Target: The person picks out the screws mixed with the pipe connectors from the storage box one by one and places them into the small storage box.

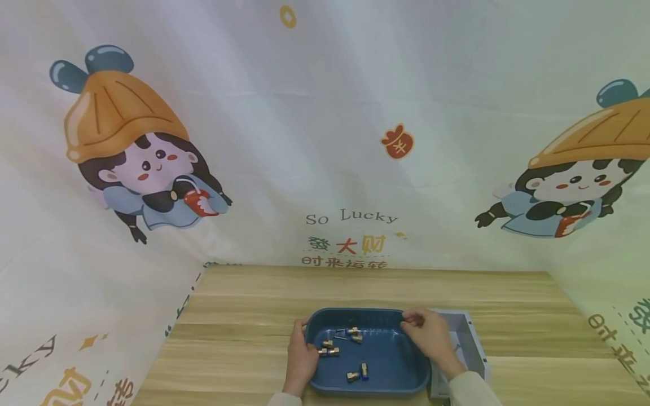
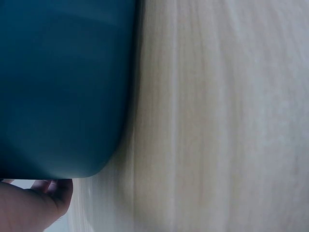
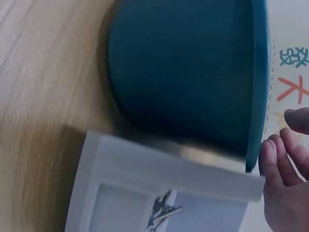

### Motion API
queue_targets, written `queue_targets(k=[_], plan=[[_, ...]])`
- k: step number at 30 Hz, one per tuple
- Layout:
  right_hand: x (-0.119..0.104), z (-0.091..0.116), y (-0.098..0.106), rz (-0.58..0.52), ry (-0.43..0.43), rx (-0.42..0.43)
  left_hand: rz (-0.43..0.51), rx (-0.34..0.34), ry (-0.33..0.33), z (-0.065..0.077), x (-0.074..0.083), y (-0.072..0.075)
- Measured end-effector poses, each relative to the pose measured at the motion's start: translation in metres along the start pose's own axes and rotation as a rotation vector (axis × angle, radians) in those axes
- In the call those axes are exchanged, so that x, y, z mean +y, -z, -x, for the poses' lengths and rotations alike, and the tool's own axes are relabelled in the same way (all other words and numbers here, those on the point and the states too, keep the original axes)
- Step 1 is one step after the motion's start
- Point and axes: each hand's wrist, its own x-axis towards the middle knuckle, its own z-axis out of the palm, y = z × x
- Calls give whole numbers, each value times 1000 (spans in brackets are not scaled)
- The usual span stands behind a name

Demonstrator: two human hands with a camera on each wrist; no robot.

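A blue plastic tub [image 1: 376, 383] sits on the wooden table with several brass fittings [image 1: 364, 370], some with blue ends, and a few thin screws [image 1: 341, 338] lying inside. My left hand [image 1: 302, 356] grips its left wall, thumb over the rim and fingers outside. In the left wrist view, fingertips [image 2: 60, 191] show beside the tub wall [image 2: 63, 96]. My right hand [image 1: 429, 335] hovers at the tub's far right corner, fingers loosely bent. The right wrist view shows a gap between thumb and fingers [image 3: 289, 159], with nothing visible in it, close above the rim [image 3: 259, 87].
A light grey bin [image 1: 479, 338] stands against the tub's right side, partly under my right forearm. Several screws [image 3: 161, 212] lie in it. The wooden table [image 1: 244, 316] meets a printed cloth backdrop [image 1: 269, 141] at the back and sides.
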Motion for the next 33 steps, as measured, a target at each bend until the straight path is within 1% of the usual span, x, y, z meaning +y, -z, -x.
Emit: queue_targets(k=[6, 12, 19, 25, 29, 33], plan=[[-5, 2, -11, -56, 14, -25, -6, 1, 0, 0, -2, 0], [-9, 7, -26, -69, 38, -60, 5, 6, -18, 1, -2, 1], [-12, 11, -41, -87, 2, -109, 4, 0, -17, 1, 0, 2], [-15, 14, -52, -105, -3, -108, 7, -2, -14, 2, 0, 2], [-16, 16, -61, -131, 29, -127, 6, 7, -10, 2, 1, 3], [-18, 18, -68, -146, 55, -169, 9, 13, -7, 2, 1, 2]])
